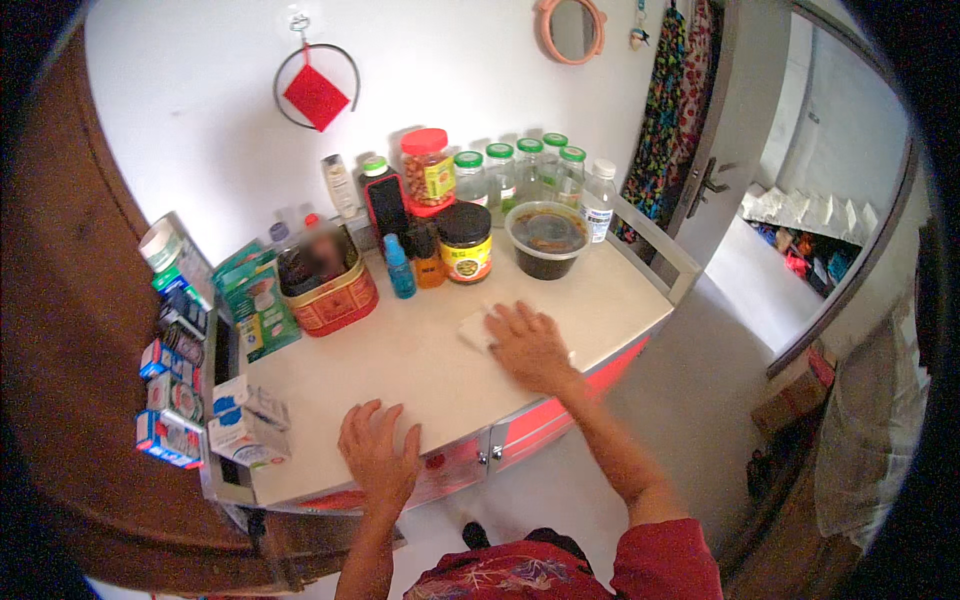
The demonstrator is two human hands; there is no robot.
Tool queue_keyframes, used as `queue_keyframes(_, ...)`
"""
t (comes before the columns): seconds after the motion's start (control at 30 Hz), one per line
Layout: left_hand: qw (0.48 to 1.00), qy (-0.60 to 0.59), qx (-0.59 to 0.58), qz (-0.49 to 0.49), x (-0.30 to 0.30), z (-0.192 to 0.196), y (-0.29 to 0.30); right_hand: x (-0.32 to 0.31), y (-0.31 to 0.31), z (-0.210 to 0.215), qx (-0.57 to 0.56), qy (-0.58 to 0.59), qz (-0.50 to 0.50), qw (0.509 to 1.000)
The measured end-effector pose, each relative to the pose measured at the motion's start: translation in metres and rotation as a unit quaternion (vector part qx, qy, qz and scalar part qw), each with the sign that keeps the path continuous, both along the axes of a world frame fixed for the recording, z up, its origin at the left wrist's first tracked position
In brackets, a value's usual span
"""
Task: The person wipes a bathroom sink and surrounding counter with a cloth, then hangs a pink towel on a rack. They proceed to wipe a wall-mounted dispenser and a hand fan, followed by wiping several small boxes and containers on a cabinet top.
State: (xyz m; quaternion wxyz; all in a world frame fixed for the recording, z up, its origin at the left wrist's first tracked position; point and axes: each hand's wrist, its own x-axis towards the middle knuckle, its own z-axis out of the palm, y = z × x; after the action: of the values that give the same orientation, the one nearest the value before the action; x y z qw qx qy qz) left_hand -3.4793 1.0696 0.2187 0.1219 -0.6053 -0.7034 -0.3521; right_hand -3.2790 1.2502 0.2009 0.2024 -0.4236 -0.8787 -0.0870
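Note:
My right hand (530,345) lies flat on a white folded cloth (474,330), pressing it onto the pale countertop (420,370). Most of the cloth is hidden under the palm. Resting spread on the counter's front edge, my left hand (378,455) holds nothing. Just beyond the right hand stand a clear plastic bowl of dark food (547,238) and a black-lidded jar with a yellow label (465,243).
A red tin (330,290), a small blue bottle (400,268), a red-lidded jar of nuts (429,170) and several green-capped glass jars (515,175) line the back. Small boxes (245,425) crowd the left end. An open door (720,150) is at right.

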Motion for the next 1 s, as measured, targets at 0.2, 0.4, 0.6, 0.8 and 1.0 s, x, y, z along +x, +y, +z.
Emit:
queue_keyframes(0.2,0.998,0.043,-0.021,0.049,0.002,-0.004,0.003,0.098,0.055,-0.001,0.001,0.004,-0.182,0.983)
queue_keyframes(0.4,0.995,0.036,0.014,0.087,0.007,-0.001,0.015,0.152,0.127,0.0,0.004,0.044,-0.274,0.961)
queue_keyframes(0.6,0.992,-0.115,0.015,-0.056,0.078,0.036,0.083,0.165,0.169,-0.001,0.006,0.067,-0.248,0.967)
queue_keyframes(0.8,0.992,-0.032,0.024,-0.124,0.159,0.069,0.207,0.166,0.105,0.006,-0.041,0.06,0.033,0.997)
queue_keyframes(1.0,0.986,0.099,-0.11,-0.077,0.181,0.082,0.3,0.181,0.09,0.025,-0.08,0.058,0.099,0.99)
